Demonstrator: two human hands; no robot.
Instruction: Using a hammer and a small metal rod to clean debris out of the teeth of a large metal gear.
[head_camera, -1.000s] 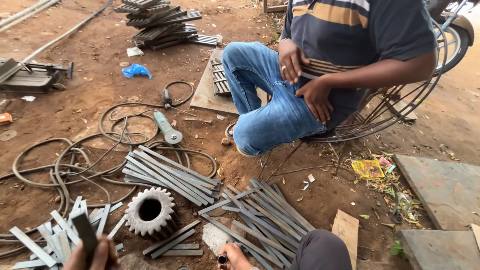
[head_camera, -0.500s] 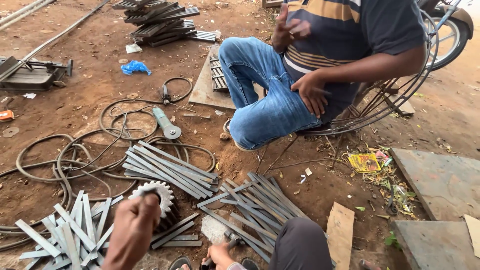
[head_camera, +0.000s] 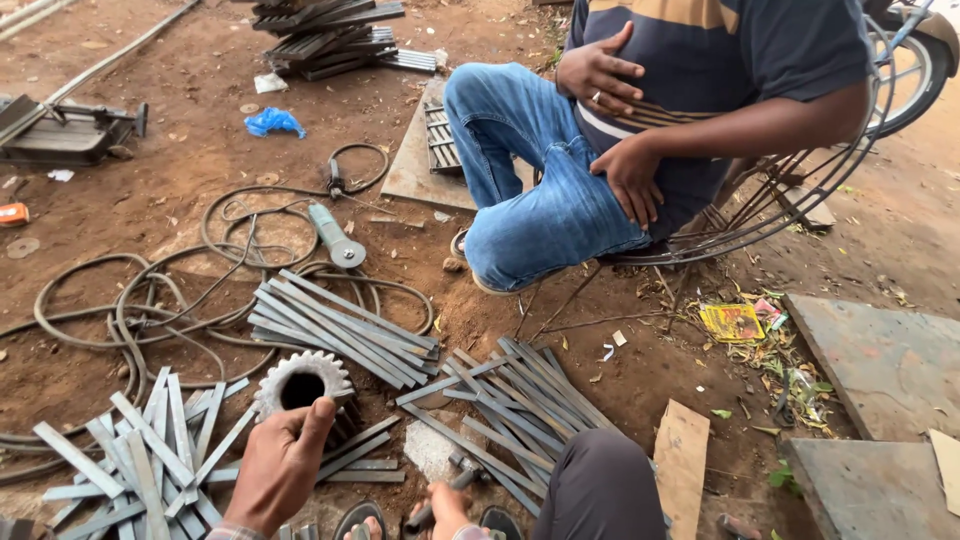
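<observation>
While the left hand (head_camera: 280, 465) closes its fingers over the near rim of the toothed steel gear (head_camera: 303, 388), the gear stands on the red dirt with its round bore facing up toward the camera. It is a thick, grey, short cylinder with blunt teeth around the edge and a dark hollow centre; its axis runs roughly upright, tipped slightly toward the viewer. Flat steel strips (head_camera: 340, 325) lie in a loose bundle just beyond the gear, and another scatter of strips (head_camera: 140, 450) lies to its left. To the gear's right, low in view, the right hand (head_camera: 445, 505) is wrapped around a dark tool handle (head_camera: 440, 495). Past the gear, a seated person (head_camera: 640, 130) rests both hands on their belly.
</observation>
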